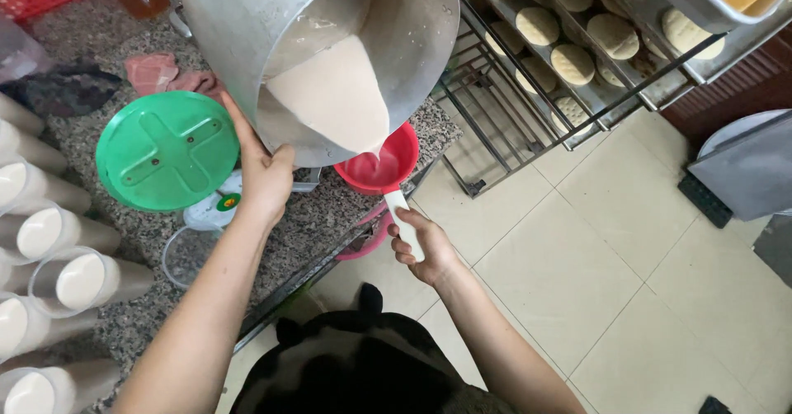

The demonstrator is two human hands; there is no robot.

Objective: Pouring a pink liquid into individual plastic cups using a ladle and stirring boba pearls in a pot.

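Left hand grips the rim of the tilted metal pot — beige liquid runs into the red ladle just below its lip; right hand closed round the ladle's white handle, steadying it.

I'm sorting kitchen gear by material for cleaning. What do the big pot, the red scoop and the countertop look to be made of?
Big pot: dull grey metal, likely aluminium, with a matte, scuffed sheen. Red scoop: glossy moulded plastic, by its look, with a white handle that also seems plastic. Countertop: speckled grey stone, probably polished granite.
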